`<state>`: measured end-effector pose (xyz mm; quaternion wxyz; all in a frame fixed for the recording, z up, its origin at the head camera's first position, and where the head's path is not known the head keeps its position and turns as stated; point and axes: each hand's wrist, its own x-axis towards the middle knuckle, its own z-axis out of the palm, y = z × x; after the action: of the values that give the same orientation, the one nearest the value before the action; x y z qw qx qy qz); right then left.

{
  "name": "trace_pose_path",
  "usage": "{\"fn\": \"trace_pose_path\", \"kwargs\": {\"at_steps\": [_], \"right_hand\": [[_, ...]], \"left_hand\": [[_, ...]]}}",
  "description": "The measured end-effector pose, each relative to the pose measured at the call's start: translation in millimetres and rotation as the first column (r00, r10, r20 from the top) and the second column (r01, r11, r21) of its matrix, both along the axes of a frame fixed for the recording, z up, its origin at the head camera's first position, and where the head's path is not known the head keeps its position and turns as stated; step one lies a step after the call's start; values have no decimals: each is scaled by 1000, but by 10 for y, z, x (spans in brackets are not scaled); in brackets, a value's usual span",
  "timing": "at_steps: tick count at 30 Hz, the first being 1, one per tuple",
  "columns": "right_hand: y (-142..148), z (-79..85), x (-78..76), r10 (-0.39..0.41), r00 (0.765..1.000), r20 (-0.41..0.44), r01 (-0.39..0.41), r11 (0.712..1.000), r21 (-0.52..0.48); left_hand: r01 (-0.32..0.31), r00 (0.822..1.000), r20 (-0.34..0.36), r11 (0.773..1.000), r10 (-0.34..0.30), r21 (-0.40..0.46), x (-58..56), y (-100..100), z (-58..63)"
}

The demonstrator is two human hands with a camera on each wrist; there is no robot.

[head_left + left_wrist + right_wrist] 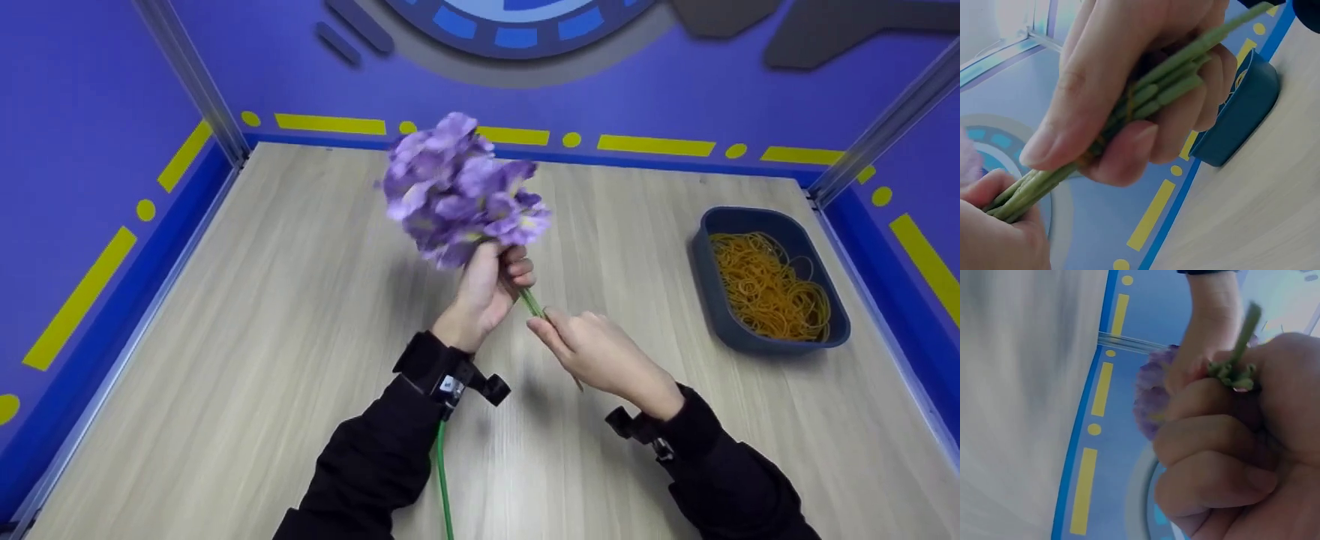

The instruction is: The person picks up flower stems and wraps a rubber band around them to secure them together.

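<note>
A bunch of purple artificial flowers (pixel 457 187) is held up over the table, its stems slanting down to the right. My left hand (pixel 480 292) grips the green stems just under the blossoms. Lower down, my right hand (pixel 604 349) pinches the same stems (pixel 1176 79) between thumb and curled fingers. An orange rubber band (pixel 1130 101) crosses the stems at the right fingers in the left wrist view. Uneven cut stem ends (pixel 1233 377) stick out past the right fist, one longer than the others.
A dark blue-grey bin (pixel 716 322) stands at the table's right, with many tan rubber bands (pixel 769 289) inside. Blue panels (pixel 330 90) enclose the wooden table (pixel 285 300) at the back and sides. A thin green cord or rod (pixel 444 480) shows below the left forearm.
</note>
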<state>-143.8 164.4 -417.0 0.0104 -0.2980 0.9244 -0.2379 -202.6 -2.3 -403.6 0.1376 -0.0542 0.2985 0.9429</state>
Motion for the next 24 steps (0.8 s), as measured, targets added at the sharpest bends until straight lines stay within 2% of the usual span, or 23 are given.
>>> {"fn": "trace_pose_path", "kwargs": {"at_steps": [3,5,6,9,11,12,14,16,20,24], "right_hand": [[50,-26,-35,-62,998,-1,62,995,-80],[100,-56,-75,-117,993,-9,114,984,-137],[132,-73,-99,-143,990,-17,138,977,-164],[251,-134,-174,-240,969,-51,224,951,-211],[338,-180,-222,-300,951,-77,276,934,-227],[377,-201,-241,-322,942,-90,294,927,-233],[444,-247,-267,-350,932,-99,319,917,-240],[498,-293,-285,-361,928,-93,330,912,-244],[589,-370,-321,-382,924,-29,364,898,-246],[718,-446,-391,-428,903,47,429,884,-186]], "left_hand": [[39,994,-91,986,-54,-160,4,80,34],[52,985,-143,958,-95,-282,11,136,49],[53,979,-168,935,-118,-351,12,165,54],[40,959,-213,838,-184,-545,-8,263,39],[29,949,-229,783,-217,-621,-43,341,10],[24,945,-234,765,-227,-644,-67,387,-9],[11,940,-247,748,-234,-663,-125,491,-52],[-16,939,-267,748,-216,-663,-197,614,-100],[-65,937,-297,741,-185,-668,-358,861,-205],[-63,943,-272,701,-190,-710,-496,1047,-321]]}}
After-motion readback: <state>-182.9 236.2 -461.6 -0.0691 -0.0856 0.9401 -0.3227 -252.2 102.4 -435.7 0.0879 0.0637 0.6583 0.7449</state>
